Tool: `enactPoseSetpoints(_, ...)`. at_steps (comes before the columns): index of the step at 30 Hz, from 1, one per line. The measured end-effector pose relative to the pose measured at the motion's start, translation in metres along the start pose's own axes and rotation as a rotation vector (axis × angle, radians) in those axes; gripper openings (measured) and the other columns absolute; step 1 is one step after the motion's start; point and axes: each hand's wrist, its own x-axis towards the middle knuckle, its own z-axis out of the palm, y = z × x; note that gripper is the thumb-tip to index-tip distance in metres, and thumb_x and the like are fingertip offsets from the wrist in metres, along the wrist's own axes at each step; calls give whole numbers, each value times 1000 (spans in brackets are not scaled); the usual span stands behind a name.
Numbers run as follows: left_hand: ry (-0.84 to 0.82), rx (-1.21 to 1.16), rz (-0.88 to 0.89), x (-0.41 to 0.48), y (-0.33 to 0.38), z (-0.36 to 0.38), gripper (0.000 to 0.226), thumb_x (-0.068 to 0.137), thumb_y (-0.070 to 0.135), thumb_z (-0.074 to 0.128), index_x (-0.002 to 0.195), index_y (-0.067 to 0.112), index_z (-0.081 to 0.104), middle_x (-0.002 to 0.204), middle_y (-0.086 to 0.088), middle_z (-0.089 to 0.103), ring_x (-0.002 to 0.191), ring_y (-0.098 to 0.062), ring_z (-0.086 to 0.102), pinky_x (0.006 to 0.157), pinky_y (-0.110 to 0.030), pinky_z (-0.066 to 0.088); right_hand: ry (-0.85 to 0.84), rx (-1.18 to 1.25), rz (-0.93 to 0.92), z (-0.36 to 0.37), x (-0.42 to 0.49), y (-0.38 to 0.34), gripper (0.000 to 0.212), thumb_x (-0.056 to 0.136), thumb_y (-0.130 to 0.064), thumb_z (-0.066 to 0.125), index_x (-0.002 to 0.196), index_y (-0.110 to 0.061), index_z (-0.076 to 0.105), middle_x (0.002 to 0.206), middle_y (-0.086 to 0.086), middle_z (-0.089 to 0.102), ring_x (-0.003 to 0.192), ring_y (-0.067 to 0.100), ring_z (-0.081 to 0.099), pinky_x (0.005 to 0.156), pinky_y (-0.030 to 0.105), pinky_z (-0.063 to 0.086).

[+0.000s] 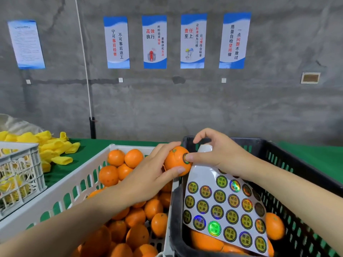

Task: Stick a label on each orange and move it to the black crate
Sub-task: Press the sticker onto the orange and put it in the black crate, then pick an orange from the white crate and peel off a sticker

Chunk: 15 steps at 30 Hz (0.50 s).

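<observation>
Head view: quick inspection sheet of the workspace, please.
Surface: green table cover, crates on it.
Job's things: white crate full of oranges; black crate holds a few; sticker sheet hangs over it.
Clutter: yellow foam nets, small white crate, left.
Hands: left hand grips orange; right hand holds the sheet, thumb pressing label onto that orange.
Cables: white cord down the wall.
Surroundings: concrete wall, five posters.
</observation>
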Motion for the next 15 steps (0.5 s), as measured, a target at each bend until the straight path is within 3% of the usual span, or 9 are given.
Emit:
enactPoseSetpoints(5,-2,-71,-34,3,5,2,62,89,72,43,144,49,28,141,19,45,123,5,47,101,-20,43,4,-49,-42,-14,6,4,25,74,-36,84,93,-35,67,93,-20,67,88,-7,61,70,4,44)
enactPoseSetpoints(9,-17,-291,-89,2,13,4,45,94,63,50,136,53,37,127,24,58,114,4,58,90,-14,49,218,-136,30,-24,9,13,18,89,-33,70,106,-26,68,93,-12,67,74,9,62,72,29,51)
enactPoseSetpoints(10,-23,-353,-91,3,15,4,43,93,63,52,134,55,40,124,28,59,113,5,58,90,-13,49,266,-226,39,-24,9,16,21,93,-33,65,113,-26,66,94,-12,66,71,5,58,70,29,48)
enactPoseSetpoints(12,-51,-452,-81,4,18,6,45,87,63,54,130,55,47,124,28,59,117,3,58,94,-16,49,328,-370,23,-24,8,19,27,98,-34,56,124,-26,60,104,-8,66,80,-1,54,76,30,44)
enactPoseSetpoints(15,-180,-575,-96,4,22,13,44,86,58,59,128,47,53,128,19,63,121,-4,59,95,-22,51,398,-448,-27,-25,6,19,31,101,-35,50,132,-28,53,109,1,70,102,15,61,81,32,46)
